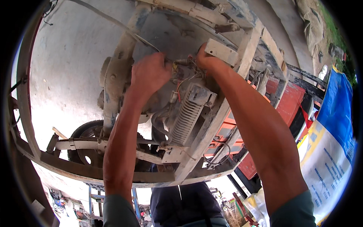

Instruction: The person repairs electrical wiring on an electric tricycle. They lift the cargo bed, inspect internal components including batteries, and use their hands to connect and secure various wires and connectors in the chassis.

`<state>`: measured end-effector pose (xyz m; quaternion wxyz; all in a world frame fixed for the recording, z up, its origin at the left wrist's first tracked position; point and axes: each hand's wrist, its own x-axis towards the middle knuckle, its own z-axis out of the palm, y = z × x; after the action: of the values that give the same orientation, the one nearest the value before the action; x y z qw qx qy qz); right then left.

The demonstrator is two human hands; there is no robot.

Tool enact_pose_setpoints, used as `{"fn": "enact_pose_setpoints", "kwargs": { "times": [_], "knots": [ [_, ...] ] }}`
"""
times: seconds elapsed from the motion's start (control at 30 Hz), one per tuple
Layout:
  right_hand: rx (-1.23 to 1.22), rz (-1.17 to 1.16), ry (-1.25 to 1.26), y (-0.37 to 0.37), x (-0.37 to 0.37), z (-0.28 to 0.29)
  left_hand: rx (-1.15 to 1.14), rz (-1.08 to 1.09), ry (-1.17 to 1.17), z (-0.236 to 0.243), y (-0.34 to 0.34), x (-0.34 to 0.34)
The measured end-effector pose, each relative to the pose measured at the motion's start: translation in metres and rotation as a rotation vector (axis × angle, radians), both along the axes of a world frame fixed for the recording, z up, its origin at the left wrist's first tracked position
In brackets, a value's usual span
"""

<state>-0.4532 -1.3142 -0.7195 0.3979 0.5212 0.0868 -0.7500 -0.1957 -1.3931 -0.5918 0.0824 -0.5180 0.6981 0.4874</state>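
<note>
My left hand [152,72] is closed in a fist at the end of a bundle of thin wires [184,61]. The bundle spans the gap between my hands. My right hand [205,60] curls at its other end, its fingers partly hidden behind a pale metal bracket [222,51]. A long grey cable [109,19] comes down from the upper left to my left hand. Just below the wires sits a finned metal controller box [188,113], with a red wire [178,90] and other loose leads beside it. All this lies inside a dusty vehicle frame [207,138].
An axle beam [113,81] runs down the left, with a black-tyred wheel [89,142] below it. Orange battery-like boxes [227,132] stand right of the frame rail. A blue and white sack [334,125] hangs at far right. The frame's curved near bar [151,179] crosses before me.
</note>
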Motion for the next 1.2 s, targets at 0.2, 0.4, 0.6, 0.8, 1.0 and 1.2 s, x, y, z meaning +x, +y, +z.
{"fn": "enact_pose_setpoints", "kwargs": {
  "times": [0.2, 0.4, 0.6, 0.8, 1.0, 1.2],
  "knots": [
    [0.193, 0.291, 0.133, 0.003, -0.021, -0.061, -0.179, -0.128, 0.199, -0.045, -0.011, -0.051],
    [0.412, 0.26, 0.073, -0.01, 0.007, -0.023, 0.442, -0.279, -0.038, -0.105, -0.005, -0.07],
    [0.579, -0.002, -0.172, -0.05, 0.061, 0.058, 0.42, -0.367, -0.049, -0.093, -0.009, -0.058],
    [-0.469, -1.73, -1.528, -0.029, 0.052, 0.045, 0.212, -0.318, 0.253, -0.082, -0.011, -0.046],
    [-0.479, -2.304, -1.359, -0.051, 0.067, 0.077, 0.109, -0.128, 0.414, -0.1, 0.009, -0.028],
    [-0.511, -2.427, -1.228, -0.048, 0.065, 0.073, 0.335, -0.083, 0.438, -0.098, 0.0, -0.029]
  ]
}}
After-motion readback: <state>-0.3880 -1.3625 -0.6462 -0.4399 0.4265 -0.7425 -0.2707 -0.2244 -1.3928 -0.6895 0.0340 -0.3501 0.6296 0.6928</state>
